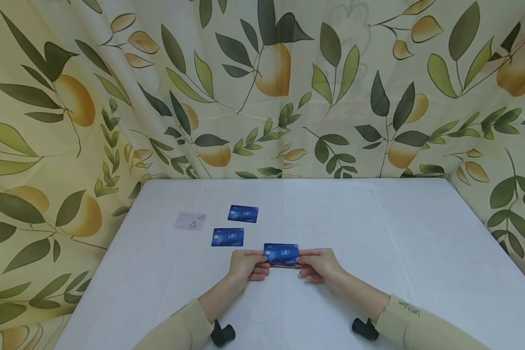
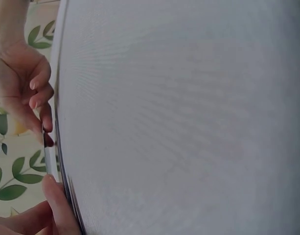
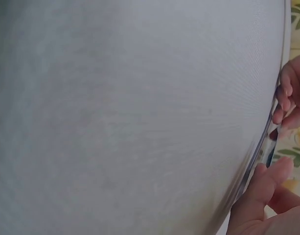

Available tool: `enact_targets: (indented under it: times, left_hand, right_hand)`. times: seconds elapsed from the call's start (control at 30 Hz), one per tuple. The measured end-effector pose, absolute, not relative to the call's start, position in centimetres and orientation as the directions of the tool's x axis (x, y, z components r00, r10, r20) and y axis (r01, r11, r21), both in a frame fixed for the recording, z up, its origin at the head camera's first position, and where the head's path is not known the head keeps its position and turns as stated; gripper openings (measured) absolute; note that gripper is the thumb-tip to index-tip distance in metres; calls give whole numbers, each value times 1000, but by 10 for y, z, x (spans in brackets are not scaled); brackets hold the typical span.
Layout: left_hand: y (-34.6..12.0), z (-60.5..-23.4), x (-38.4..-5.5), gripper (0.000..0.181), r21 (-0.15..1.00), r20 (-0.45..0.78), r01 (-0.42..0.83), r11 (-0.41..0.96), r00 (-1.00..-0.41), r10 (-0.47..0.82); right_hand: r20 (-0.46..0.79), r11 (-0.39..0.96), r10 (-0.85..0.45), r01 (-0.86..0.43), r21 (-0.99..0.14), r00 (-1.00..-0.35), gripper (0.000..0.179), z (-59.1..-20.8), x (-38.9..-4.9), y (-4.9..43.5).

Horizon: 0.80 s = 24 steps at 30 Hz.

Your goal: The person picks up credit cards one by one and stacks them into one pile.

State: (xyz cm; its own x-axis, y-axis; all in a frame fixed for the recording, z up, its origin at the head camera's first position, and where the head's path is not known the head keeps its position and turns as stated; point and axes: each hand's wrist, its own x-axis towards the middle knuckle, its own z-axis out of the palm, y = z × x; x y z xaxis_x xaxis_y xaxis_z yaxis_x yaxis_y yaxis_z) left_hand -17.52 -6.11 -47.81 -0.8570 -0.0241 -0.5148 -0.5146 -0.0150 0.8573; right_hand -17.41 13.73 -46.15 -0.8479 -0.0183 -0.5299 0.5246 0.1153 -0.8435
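Observation:
A blue card marked VIP [image 1: 281, 253] is pinched at both short ends, by my left hand [image 1: 248, 265] and my right hand [image 1: 320, 265]. Below its near edge shows a thin reddish strip [image 1: 284, 266]; what it belongs to cannot be made out. Seen edge-on in the left wrist view, the card [image 2: 48, 159] looks like a thin pale line close to the table surface. The right wrist view has my right thumb and fingers [image 3: 262, 193] at one end of it. Two more blue VIP cards, one nearer [image 1: 228, 237] and one farther [image 1: 243, 214], lie flat beyond my left hand.
A pale translucent card with reddish marks [image 1: 190, 221] lies left of the blue ones. White cloth [image 1: 398, 233] covers the table, whose far edge meets a curtain [image 1: 262, 136] printed with leaves and fruit. Black wrist-worn devices, left [image 1: 222, 335] and right [image 1: 365, 329], hang by the sleeves.

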Motion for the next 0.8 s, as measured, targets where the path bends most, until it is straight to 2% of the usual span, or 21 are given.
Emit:
enact_targets:
  times: [0.47, 0.8]
  left_hand:
    - [-61, -480, -175, 23, 886, -462, -462, 41, -887, -3]
    - [-61, -482, -178, 22, 900, -429, -427, 83, -903, 1]
  right_hand:
    - [-511, 129, 6, 507, -852, -860, 43, -462, -175, 135]
    - [-502, 187, -3, 493, -850, -865, 41, -464, -177, 136]
